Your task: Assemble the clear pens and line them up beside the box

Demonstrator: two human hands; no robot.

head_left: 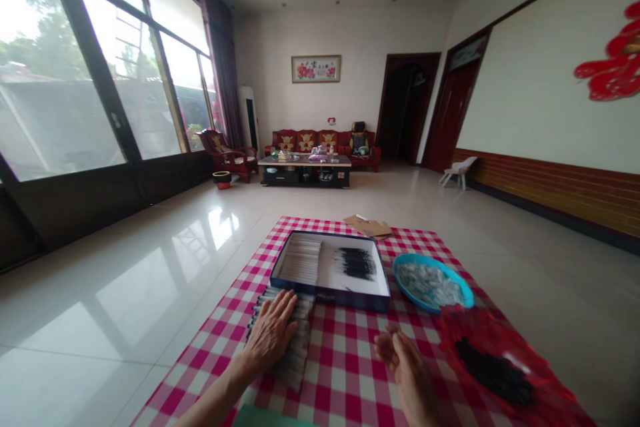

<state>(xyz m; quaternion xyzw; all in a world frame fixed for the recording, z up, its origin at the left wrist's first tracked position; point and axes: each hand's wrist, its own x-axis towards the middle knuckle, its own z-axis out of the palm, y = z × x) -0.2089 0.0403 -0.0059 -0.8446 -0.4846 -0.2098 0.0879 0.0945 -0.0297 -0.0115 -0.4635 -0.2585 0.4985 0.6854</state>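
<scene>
My left hand (273, 333) lies flat, palm down, on a row of pale, see-through pen-like tubes (295, 363) with dark tips along their left side. Its fingers are stretched out over them and hide part of the row. To the right, my right hand (405, 363) hovers over the checked cloth, loosely curled, with nothing visible in its fingers. Just beyond both hands sits a shallow dark-blue box (327, 295). Inside it are a stack of clear tubes (299, 260) on the left and many thin black sticks (356, 263) on the right.
A blue basin (465, 290) of small clear pieces stands right of the box. Nearer is a red plastic bag (530, 347) with black pieces (493, 370). Flat cardboard (373, 227) lies at the far edge of the pink checked tablecloth (345, 373). A green item (270, 417) shows at the near edge.
</scene>
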